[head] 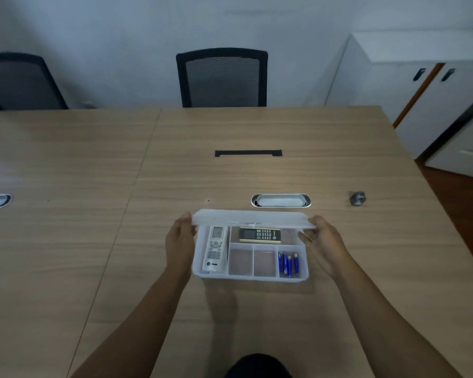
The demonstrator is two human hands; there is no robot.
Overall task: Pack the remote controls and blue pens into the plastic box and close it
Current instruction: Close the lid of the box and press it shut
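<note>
A clear plastic box [250,278] with several compartments sits on the wooden table in front of me. A white remote [215,249] lies in its left compartment and a black remote [260,235] lies across the back one. Several blue pens [288,264] rest in the right front compartment. The translucent lid [253,219] is raised and tilted over the box's far side. My left hand [179,241] grips the lid's left end, and my right hand [322,241] grips its right end.
An oval cable grommet [281,200] lies just behind the box, and a black slot [248,153] lies farther back. A small grey round object [357,198] sits to the right. Two black chairs [221,77] stand beyond the table, white cabinets [421,85] at right.
</note>
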